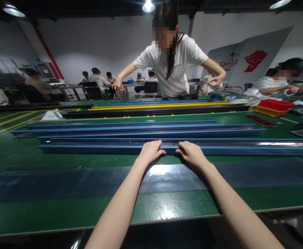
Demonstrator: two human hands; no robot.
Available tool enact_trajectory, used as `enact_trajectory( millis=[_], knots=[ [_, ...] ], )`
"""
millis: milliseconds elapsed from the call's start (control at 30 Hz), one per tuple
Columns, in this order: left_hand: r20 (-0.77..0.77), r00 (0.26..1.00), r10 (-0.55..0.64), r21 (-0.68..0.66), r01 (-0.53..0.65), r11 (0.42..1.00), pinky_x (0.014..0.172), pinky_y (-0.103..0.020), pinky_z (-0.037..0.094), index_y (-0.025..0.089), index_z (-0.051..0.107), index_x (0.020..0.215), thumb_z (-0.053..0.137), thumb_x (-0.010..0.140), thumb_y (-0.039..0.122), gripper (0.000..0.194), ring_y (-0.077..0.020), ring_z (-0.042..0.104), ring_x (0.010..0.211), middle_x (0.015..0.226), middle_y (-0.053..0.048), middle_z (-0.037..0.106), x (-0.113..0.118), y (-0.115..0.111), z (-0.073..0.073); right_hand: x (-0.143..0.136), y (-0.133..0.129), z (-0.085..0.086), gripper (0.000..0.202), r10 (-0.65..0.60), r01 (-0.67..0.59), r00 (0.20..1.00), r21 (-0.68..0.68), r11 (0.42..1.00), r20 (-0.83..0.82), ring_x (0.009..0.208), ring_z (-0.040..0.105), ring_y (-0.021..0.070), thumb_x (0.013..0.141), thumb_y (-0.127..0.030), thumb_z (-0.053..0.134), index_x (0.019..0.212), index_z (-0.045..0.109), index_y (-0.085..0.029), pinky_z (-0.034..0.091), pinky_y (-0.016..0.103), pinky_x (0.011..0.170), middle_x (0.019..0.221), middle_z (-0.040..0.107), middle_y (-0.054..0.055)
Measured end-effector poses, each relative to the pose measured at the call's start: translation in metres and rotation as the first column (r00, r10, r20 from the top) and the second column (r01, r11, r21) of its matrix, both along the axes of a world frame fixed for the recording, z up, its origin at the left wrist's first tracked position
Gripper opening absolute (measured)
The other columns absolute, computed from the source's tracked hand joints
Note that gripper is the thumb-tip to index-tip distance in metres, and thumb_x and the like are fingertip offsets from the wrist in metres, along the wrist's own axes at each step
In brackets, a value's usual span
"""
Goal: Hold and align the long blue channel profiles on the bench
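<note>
A long blue channel strip (pixel 89 149) lies crosswise on the green table (pixel 63 214). My left hand (pixel 152 151) grips it near the middle, fingers over the far side and thumb at the near side. Just to the right, my right hand (pixel 191 152) grips the same strip in a mirrored way, with a short gap between the two hands. Under my forearms a clear plastic sheet (pixel 101 181) lies flat, closer to the table's front edge. More blue strips (pixel 219 132) lie parallel just beyond my hands.
Farther back are yellow strips (pixel 161 105) and a black strip (pixel 130 112). At the right are a red tray (pixel 276 104) and a dark red flat object (pixel 260 120). A person (pixel 172 65) leans over the far side; several others sit behind.
</note>
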State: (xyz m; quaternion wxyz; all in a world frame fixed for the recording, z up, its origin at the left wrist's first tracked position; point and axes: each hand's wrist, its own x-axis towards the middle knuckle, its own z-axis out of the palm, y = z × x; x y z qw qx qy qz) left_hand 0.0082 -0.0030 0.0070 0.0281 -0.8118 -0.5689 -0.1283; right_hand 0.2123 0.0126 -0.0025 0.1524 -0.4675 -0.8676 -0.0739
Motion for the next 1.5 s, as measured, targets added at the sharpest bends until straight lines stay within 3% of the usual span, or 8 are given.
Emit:
enact_trajectory(
  millis=[433, 800, 1100, 1500],
  knots=[
    [-0.016, 1.0, 0.024, -0.018, -0.024, 1.0, 0.072, -0.025, 0.042, 0.021, 0.053, 0.089, 0.055, 0.078, 0.045, 0.026, -0.0194, 0.06, 0.088, 0.092, -0.004, 0.065, 0.001, -0.004, 0.002, 0.005, 0.003, -0.004, 0.027, 0.017, -0.006, 0.998, 0.161, 0.987, -0.065, 0.077, 0.051, 0.0177, 0.083, -0.043, 0.047, 0.074, 0.055, -0.02, 0.032, 0.025, 0.062, 0.077, 0.059, 0.004],
    [-0.041, 0.999, 0.006, 0.006, -0.006, 1.0, 0.072, -0.027, 0.043, 0.02, 0.052, 0.091, 0.052, 0.079, 0.046, 0.028, -0.0207, 0.06, 0.089, 0.093, -0.005, 0.065, 0.001, -0.002, 0.0, 0.003, 0.001, -0.001, 0.025, -0.022, 0.03, 0.999, 0.165, 0.986, -0.046, 0.076, 0.051, 0.0174, 0.081, -0.042, 0.049, 0.073, 0.055, -0.019, 0.031, 0.026, 0.062, 0.077, 0.059, 0.004],
    [-0.051, 0.999, 0.011, 0.002, -0.011, 1.0, 0.074, -0.027, 0.043, 0.021, 0.051, 0.092, 0.052, 0.08, 0.046, 0.028, -0.0207, 0.06, 0.089, 0.094, -0.005, 0.065, 0.001, -0.002, 0.0, -0.001, -0.002, 0.0, 0.025, -0.005, 0.002, 1.0, 0.159, 0.987, 0.019, 0.079, 0.05, 0.0184, 0.083, -0.04, 0.044, 0.077, 0.055, -0.019, 0.031, 0.027, 0.066, 0.079, 0.06, 0.005],
    [-0.058, 0.998, 0.009, 0.005, -0.008, 1.0, 0.074, -0.028, 0.044, 0.02, 0.051, 0.092, 0.051, 0.08, 0.045, 0.028, -0.0215, 0.06, 0.089, 0.093, -0.006, 0.065, 0.002, -0.004, 0.001, -0.008, -0.004, 0.0, 0.024, 0.053, -0.049, 0.998, 0.146, 0.988, -0.018, 0.081, 0.05, 0.0196, 0.085, -0.039, 0.042, 0.081, 0.054, -0.019, 0.033, 0.028, 0.068, 0.081, 0.059, 0.006]
  ],
)
